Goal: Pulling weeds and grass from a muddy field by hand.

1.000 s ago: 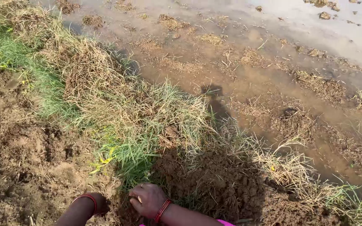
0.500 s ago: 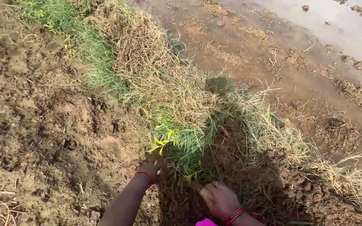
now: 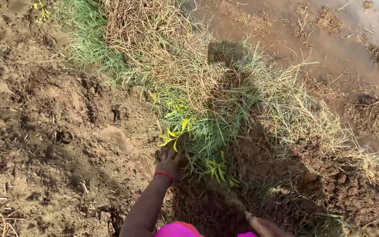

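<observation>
The left hand [image 3: 168, 161], with a red bangle [image 3: 163, 174] at the wrist, rests at the foot of a green grass clump [image 3: 207, 131], its fingers closed around the stems where they meet the soil [image 3: 58, 131]. The right hand [image 3: 270, 227] shows only at the bottom edge, closed on a thin wooden handle [image 3: 235, 205] that slants up towards the clump's base. Dry straw [image 3: 154, 35] lies beyond the clump, and muddy water [image 3: 330, 48] further right

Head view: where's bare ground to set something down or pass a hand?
Bare soil lies open left of the grass strip. Crowded: the green tuft by the left hand, and the clods beside the muddy water.
</observation>
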